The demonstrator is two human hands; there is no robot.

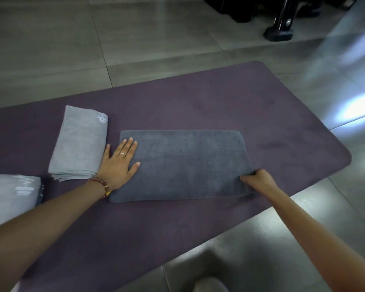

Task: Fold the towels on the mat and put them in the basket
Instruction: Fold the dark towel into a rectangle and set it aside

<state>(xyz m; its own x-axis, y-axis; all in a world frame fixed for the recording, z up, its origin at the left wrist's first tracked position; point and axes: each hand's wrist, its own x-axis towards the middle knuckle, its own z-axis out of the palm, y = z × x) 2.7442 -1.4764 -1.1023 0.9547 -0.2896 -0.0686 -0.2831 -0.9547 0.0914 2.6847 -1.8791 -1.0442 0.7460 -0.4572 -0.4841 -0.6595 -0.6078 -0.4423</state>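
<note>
Head view, the only one supplied. We find a dark grey towel (183, 165) lying flat at the centre of the frame on a purple mat (219, 106), as a long rectangle with fairly even edges. We judge it folded at least once, with one or more folds left.

The left hand (119, 163) lies flat with fingers straight and spread. It presses the towel's left end, and the heel of the palm sits at the towel's edge. The right hand (258, 180) has its fingers curled and pinches the towel's lower right corner, which is slightly lifted and creased. We read this as preparation to carry the right end over to the left.

At left of centre, just beside the left hand, a light grey towel (80, 144) rests on the mat, folded into a compact stack. We count it as done, short of being put away. A second pale towel (11, 194) shows at the lower left edge. It is cut off by the frame, so we cannot confirm its fold.

No basket appears in this view, so we cannot say that any towel has been stowed.

Around the mat is a grey tiled floor (51, 49) with glare at right. A black stand foot (278, 34) sits at upper right, well apart. Nothing lies on the dark towel or across the path of the fold.
</note>
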